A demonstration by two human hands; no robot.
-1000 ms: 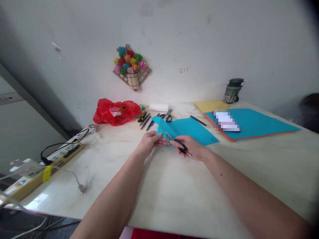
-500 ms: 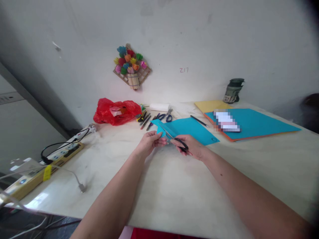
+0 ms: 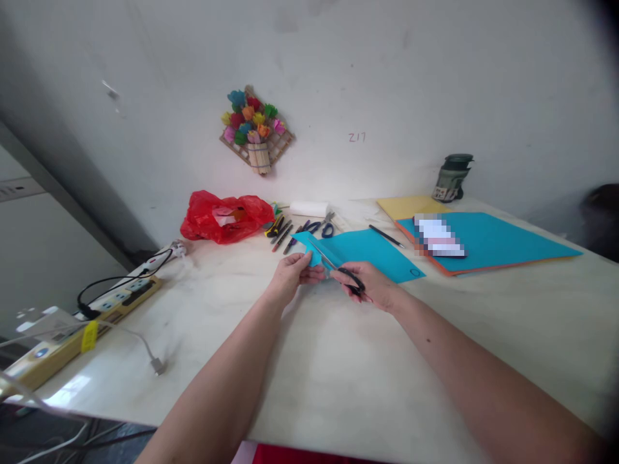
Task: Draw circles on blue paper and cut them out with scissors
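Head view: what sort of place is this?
Likely a craft worktable, room type unclear: the right hand holds scissors at a piece of blue paper, large coloured sheets lie stacked, and a flower ornament hangs on the wall.

1 head-worn view (forward, downward)

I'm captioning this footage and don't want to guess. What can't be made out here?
In the head view:
Scissors: handle partly covered by the right hand.
Blue paper: gripped edge covered by the left hand.
Red bag: contents mostly hidden by its plastic.
Phone: screen pixelated.
Power strip: near end cut off by the left edge.
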